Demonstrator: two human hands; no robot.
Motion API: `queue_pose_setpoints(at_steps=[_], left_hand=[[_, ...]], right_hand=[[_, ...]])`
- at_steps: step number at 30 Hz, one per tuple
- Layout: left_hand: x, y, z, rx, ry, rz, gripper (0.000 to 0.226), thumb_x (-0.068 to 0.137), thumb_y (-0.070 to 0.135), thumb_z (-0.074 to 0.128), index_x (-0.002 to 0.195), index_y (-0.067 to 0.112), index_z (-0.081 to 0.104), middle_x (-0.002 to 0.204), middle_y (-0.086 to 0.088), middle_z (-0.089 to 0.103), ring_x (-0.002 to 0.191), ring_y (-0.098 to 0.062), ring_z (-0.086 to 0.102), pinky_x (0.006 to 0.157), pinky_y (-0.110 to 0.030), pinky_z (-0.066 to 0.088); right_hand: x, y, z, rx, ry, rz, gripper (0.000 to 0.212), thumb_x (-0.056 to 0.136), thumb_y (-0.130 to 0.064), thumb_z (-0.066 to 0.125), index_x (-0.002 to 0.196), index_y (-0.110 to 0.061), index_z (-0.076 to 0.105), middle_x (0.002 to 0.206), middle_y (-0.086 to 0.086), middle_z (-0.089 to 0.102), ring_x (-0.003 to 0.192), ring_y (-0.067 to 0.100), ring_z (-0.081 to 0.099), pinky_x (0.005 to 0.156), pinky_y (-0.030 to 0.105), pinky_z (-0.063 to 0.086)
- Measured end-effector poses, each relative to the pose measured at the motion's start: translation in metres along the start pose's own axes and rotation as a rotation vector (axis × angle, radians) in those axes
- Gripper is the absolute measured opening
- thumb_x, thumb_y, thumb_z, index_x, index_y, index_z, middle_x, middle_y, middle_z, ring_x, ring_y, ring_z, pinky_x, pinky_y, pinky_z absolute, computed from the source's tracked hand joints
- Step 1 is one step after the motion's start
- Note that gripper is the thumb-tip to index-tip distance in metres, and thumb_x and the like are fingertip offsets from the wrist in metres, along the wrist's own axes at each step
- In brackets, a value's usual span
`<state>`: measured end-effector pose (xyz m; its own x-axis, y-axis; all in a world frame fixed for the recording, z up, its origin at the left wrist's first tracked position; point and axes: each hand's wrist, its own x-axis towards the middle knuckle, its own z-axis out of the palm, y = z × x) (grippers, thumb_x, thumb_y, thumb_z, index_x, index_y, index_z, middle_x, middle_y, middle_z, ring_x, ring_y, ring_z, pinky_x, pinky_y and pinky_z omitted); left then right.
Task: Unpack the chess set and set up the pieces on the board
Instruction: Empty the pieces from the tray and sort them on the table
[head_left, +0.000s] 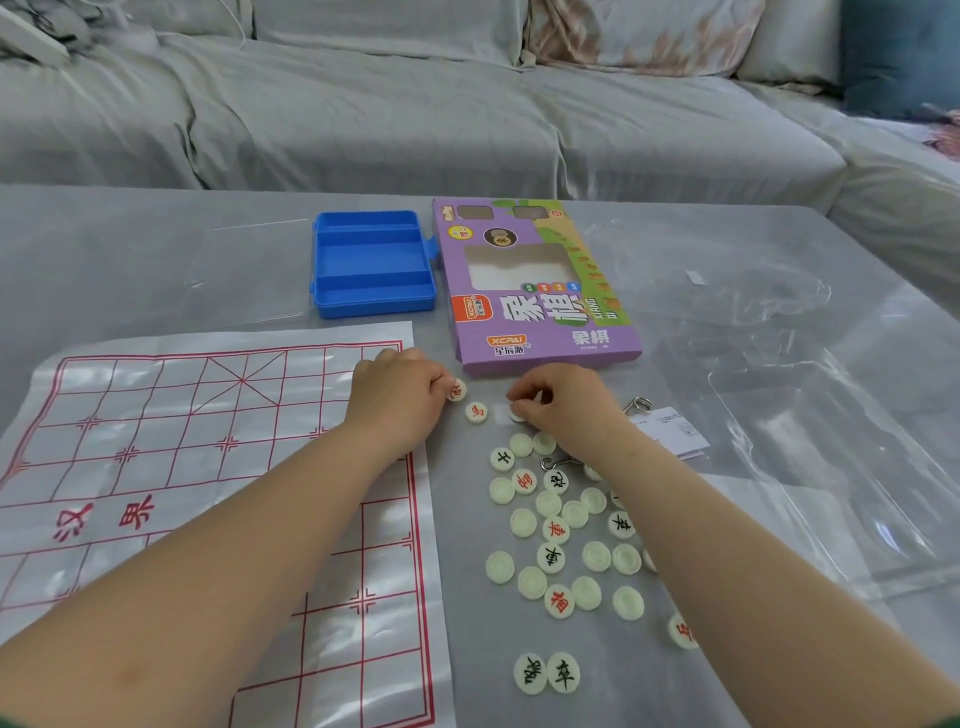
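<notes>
Evidently sorting comes first. The loose pieces (561, 530) lie scattered on the surface (104, 270) at three o'clock of the board sheet (208, 467). Many are face down, so each likely needs turning to read its letter before it can be placed. The left hand (397, 397) rests at the sheet's far corner, its grip pinching a red-lettered piece (457, 389) tilted on edge. The right hand (563, 402) curls its fingertips over a pale piece (517, 414), and its grip appears to be nipping it up. Another red piece (476, 412) lies flat between the two hands. None shows on the grid yet. At twelve o'clock the emptied blue case (373, 262) and purple box (540, 291) sit side by side, probably pushed clear of the work. Clear wrapping (779, 338) sprawls at two o'clock. A grey-covered sofa (415, 104) runs behind the surface.
</notes>
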<state>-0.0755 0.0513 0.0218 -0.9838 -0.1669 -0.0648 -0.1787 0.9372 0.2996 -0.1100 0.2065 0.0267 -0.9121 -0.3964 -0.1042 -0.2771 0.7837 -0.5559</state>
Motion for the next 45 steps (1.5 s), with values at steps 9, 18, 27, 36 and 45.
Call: queue_pose_setpoints(at_steps=[9,18,27,36,45], left_hand=[[-0.007,0.002,0.002,0.208,0.037,0.087,0.033,0.098,0.031,0.034,0.121,0.028,0.057,0.118,-0.001,0.054,0.112,-0.02,0.042,0.092,-0.031,0.03],[-0.012,-0.001,0.004,0.022,0.147,0.05,0.036,0.098,0.03,0.032,0.128,0.023,0.05,0.128,-0.001,0.052,0.117,-0.019,0.043,0.097,-0.031,0.029],[-0.087,-0.011,0.014,-0.263,0.175,0.258,0.045,0.08,0.039,0.038,0.108,0.02,0.067,0.108,0.002,0.065,0.104,-0.02,0.054,0.079,-0.026,0.024],[-0.157,0.02,0.046,-0.257,0.139,0.646,0.043,0.065,0.055,0.044,0.083,0.027,0.07,0.079,0.014,0.064,0.079,-0.002,0.044,0.069,-0.014,0.038],[-0.162,0.029,0.06,-0.197,0.137,0.638,0.017,0.057,0.04,0.061,0.066,0.029,0.069,0.064,0.016,0.058,0.062,-0.004,0.056,0.058,-0.01,0.038]], right_hand=[[-0.001,-0.004,0.0,-0.199,-0.055,-0.099,0.031,0.088,-0.017,0.056,0.118,-0.014,0.059,0.121,0.004,0.054,0.108,0.018,0.051,0.086,0.021,0.036],[0.002,0.0,-0.001,-0.159,-0.027,-0.071,0.028,0.087,-0.013,0.057,0.115,-0.014,0.06,0.123,0.003,0.054,0.112,0.017,0.049,0.088,0.019,0.035],[0.007,-0.001,-0.003,-0.285,-0.016,-0.125,0.03,0.088,-0.01,0.054,0.117,-0.012,0.059,0.125,0.007,0.052,0.114,0.021,0.049,0.089,0.019,0.033],[-0.06,-0.006,-0.015,-0.055,0.153,-0.125,0.027,0.086,-0.013,0.058,0.113,-0.014,0.061,0.108,-0.001,0.062,0.101,0.013,0.052,0.081,0.015,0.033],[-0.177,0.028,0.028,-0.018,0.427,-0.2,0.03,0.069,-0.035,0.056,0.084,-0.014,0.071,0.078,-0.008,0.065,0.082,0.006,0.048,0.084,-0.007,0.024]])
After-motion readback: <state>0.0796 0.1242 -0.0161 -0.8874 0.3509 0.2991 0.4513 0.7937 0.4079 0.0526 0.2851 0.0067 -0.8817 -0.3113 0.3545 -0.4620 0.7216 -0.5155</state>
